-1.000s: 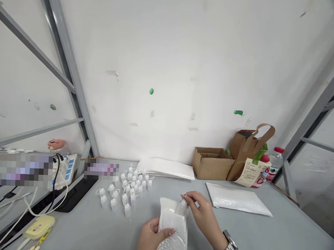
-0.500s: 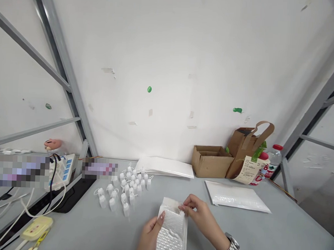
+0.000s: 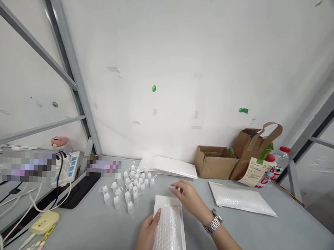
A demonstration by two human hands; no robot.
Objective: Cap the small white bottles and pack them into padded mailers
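A white bubble mailer [image 3: 169, 228] lies upright in view at the front of the table, its flap end pointing away from me. My left hand [image 3: 148, 233] grips its left edge, thumb on top and the other fingers hidden beneath. Just past the mailer's upper right corner is my right hand [image 3: 186, 196], a metal-band watch on its wrist. Its fingers are loosely bent and apart, pointing left, with nothing visible in them. To the left stand several small white squeeze bottles [image 3: 130, 208] with looped, tethered caps.
A stack of white mailers [image 3: 167, 167] lies by the wall. Another mailer [image 3: 242, 200] rests at right, before a cardboard box [image 3: 216, 167], a brown paper bag [image 3: 244, 154] and a plastic bottle [image 3: 282, 159]. At left are a power strip [image 3: 72, 168], cables and a yellow case [image 3: 45, 223].
My right hand has let go of the mailer's opening and moved up and left. The mailer has shifted slightly left in my left hand, and its top now looks flatter.
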